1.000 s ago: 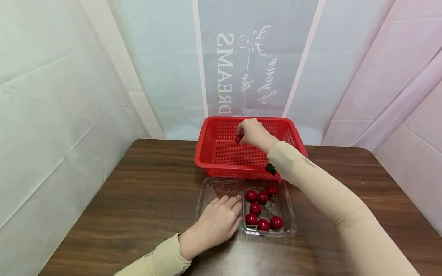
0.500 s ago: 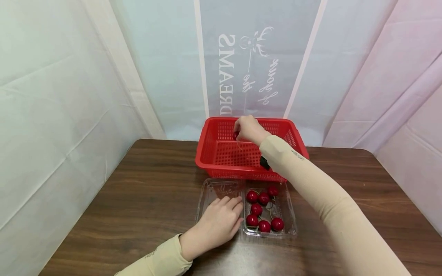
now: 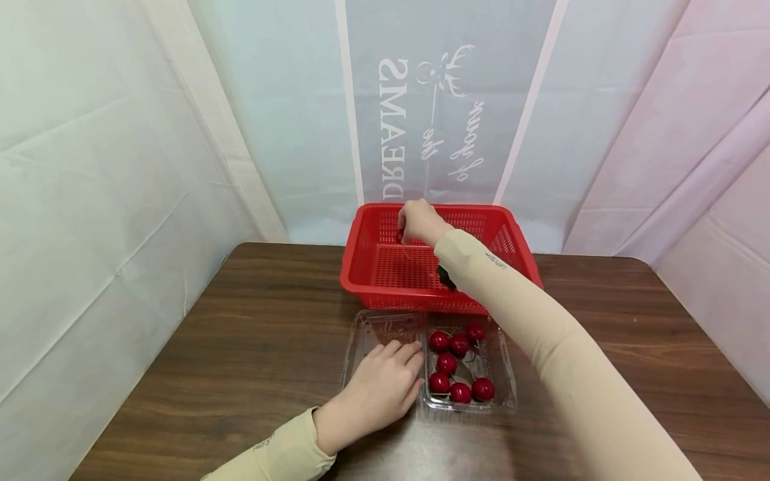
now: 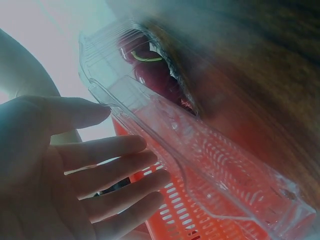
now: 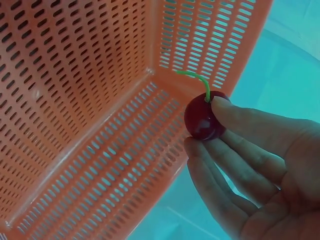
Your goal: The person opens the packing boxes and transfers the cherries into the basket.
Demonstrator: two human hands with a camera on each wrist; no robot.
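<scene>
Over the far part of a red plastic basket (image 3: 385, 291), my right hand (image 3: 419, 222) pinches a dark red cherry (image 5: 202, 117) between thumb and fingers. In the right wrist view its green stem (image 5: 195, 75) curves up and away from the thumb. My left hand (image 3: 380, 381) rests with fingers extended on the lid side of a clear plastic clamshell box (image 3: 508, 374), at the hinge. Several cherries (image 3: 446, 364) with stems lie in the box's right half. The left wrist view shows the straight fingers (image 4: 120, 170) beside the clear plastic edge.
The basket stands directly behind the clamshell box on a dark wooden table (image 3: 240, 334). A pale printed curtain (image 3: 289, 120) hangs right behind the table's far edge, with white cloth (image 3: 120, 167) at the sides.
My right hand has moved left and slightly farther back over the basket, still pinching the cherry. My left hand, the box and its cherries have stayed in place.
</scene>
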